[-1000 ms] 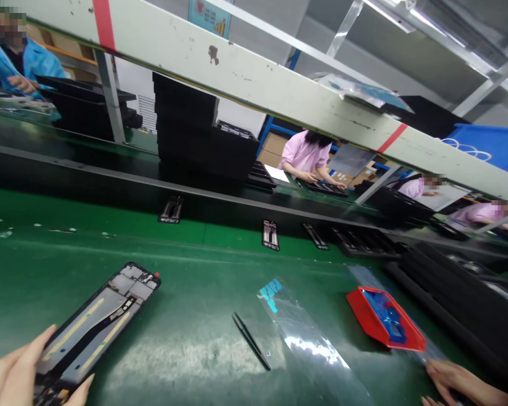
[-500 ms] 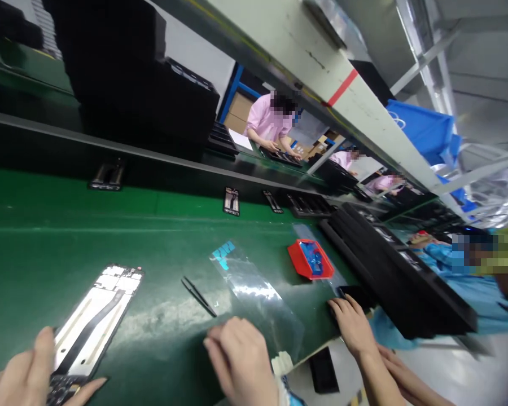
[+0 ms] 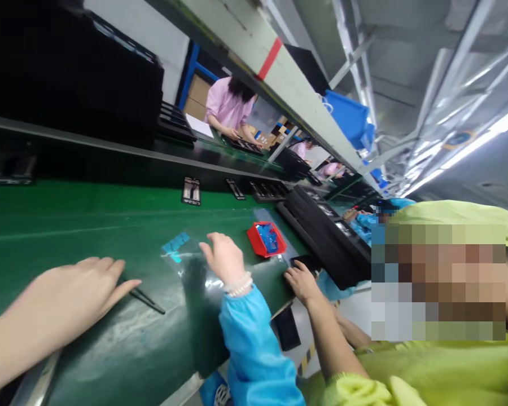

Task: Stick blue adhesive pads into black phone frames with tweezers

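Observation:
My left hand (image 3: pixel 82 290) is at the left, palm down, its fingers and thumb closed around the rear end of black tweezers (image 3: pixel 148 301), whose tips lie on the green bench. Over the clear plastic sheet (image 3: pixel 214 282) my right hand (image 3: pixel 225 256) is raised, thumb and fingers apart, holding nothing visible. Cyan film pieces (image 3: pixel 176 245) lie on the sheet's left end. To the right of my right hand sits a red bin (image 3: pixel 260 245) with blue pieces. At the lower left, a silvery edge partly under my left forearm cannot be made out.
Phone frames (image 3: pixel 191 190) stand along the back of the green bench (image 3: pixel 88 217). Black trays (image 3: pixel 322 231) are stacked at the right. A person's hand (image 3: pixel 302 282) rests near the bench edge beside them. Another person (image 3: pixel 231 107) works behind the shelf.
The view has swung right. My left hand has left the open phone frame and moved to the tweezers. My right hand has gone forward over the plastic sheet and opened.

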Motion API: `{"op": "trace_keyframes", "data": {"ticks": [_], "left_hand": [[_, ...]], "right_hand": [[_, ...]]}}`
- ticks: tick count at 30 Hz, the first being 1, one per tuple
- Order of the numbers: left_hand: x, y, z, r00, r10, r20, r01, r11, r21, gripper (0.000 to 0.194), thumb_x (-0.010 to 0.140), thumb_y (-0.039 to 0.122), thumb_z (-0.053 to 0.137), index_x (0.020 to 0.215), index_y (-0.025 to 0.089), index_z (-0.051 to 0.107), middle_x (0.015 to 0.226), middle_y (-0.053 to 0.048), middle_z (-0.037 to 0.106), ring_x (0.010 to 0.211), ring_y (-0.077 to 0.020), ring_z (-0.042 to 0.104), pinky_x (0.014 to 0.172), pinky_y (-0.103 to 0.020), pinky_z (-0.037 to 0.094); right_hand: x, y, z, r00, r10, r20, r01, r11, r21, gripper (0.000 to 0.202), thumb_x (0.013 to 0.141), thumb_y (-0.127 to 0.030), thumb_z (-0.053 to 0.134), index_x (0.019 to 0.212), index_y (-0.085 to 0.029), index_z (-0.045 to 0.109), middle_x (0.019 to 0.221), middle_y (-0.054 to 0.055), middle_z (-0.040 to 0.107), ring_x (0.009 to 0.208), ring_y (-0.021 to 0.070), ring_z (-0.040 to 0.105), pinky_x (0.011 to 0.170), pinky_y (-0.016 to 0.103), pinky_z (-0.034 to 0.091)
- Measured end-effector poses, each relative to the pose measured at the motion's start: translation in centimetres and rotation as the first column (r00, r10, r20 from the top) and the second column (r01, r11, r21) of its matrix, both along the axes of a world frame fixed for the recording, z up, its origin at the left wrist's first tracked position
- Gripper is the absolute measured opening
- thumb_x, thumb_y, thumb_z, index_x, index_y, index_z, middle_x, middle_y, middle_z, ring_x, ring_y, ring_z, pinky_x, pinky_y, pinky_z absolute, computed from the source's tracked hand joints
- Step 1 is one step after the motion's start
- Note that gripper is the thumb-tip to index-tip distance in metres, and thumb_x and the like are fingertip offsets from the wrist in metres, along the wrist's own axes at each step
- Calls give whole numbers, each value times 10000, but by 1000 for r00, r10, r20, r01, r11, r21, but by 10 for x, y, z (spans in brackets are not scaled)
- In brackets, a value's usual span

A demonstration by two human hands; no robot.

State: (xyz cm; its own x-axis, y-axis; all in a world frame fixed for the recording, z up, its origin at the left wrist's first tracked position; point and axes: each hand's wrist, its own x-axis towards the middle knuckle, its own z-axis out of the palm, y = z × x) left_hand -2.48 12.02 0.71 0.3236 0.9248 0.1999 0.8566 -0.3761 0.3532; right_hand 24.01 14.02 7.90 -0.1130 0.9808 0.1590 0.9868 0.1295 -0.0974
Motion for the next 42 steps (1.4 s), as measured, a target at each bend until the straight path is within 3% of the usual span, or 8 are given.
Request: {"op": "trace_keyframes", "data": {"ticks": [3,7,14,21,29,34,39,42], "left_hand": [[49,33,5,989,-116,-95,116,993,-1,602,836,502,352,950,47,729,1003,-277,722,1016,-460,644,891,-583,470],[84,54,-17,993,-103,-55,102,995,-19,755,758,526,517,1250,-44,580,1304,-322,596,1227,-468,542,995,-561,437],[88,63,-42,991,-64,115,75,993,-95,824,700,606,584,1310,54,537,1375,-278,562,1318,-434,478,1049,-538,409],[79,64,-36,914,43,404,62,968,-241,754,711,600,557,1324,160,546,1288,-173,645,1211,-364,580,1024,-483,451],[77,50,-25,722,183,667,159,894,-418,891,660,648,602,1382,138,488,658,-10,693,675,-245,711,621,-336,581],[72,48,-18,674,259,692,80,906,-416,768,582,652,674,1198,193,660,669,-18,709,703,-256,716,667,-354,588],[69,46,-9,671,299,679,52,894,-446,642,579,625,688,1064,207,726,746,-59,773,747,-281,741,703,-373,600],[71,43,-4,683,303,664,38,894,-447,553,578,593,675,984,224,750,797,-60,793,803,-303,743,754,-391,592]], "right_hand": [[-8,21,-27,993,-119,4,119,991,-57,555,911,-421,620,1254,4,530,1148,204,660,1063,310,637,828,368,502],[-12,30,-56,980,-190,-60,181,973,-140,769,801,-550,709,1290,5,497,1199,281,609,1140,385,578,897,485,470],[-1,41,-67,914,-215,-343,121,954,-275,390,733,-418,803,959,-157,622,1083,166,664,1124,326,571,962,464,415],[11,46,-71,580,-188,-792,-152,931,-333,270,849,-421,616,728,-227,472,665,-27,663,545,133,602,588,263,481],[11,47,-76,276,-135,-952,-206,959,-195,499,687,-688,656,725,-229,466,636,-4,661,523,129,592,562,272,489],[5,45,-78,345,-90,-934,-168,973,-156,331,806,-525,612,779,-219,489,670,8,651,601,149,615,622,301,525],[-3,32,-61,570,16,-822,-36,999,-6,341,810,-249,653,1132,-206,550,1149,98,613,1114,234,541,982,427,437],[-11,19,-43,728,184,-660,-169,982,87,265,860,-206,635,1122,-246,629,1198,65,587,1199,230,451,1056,401,344]]}}
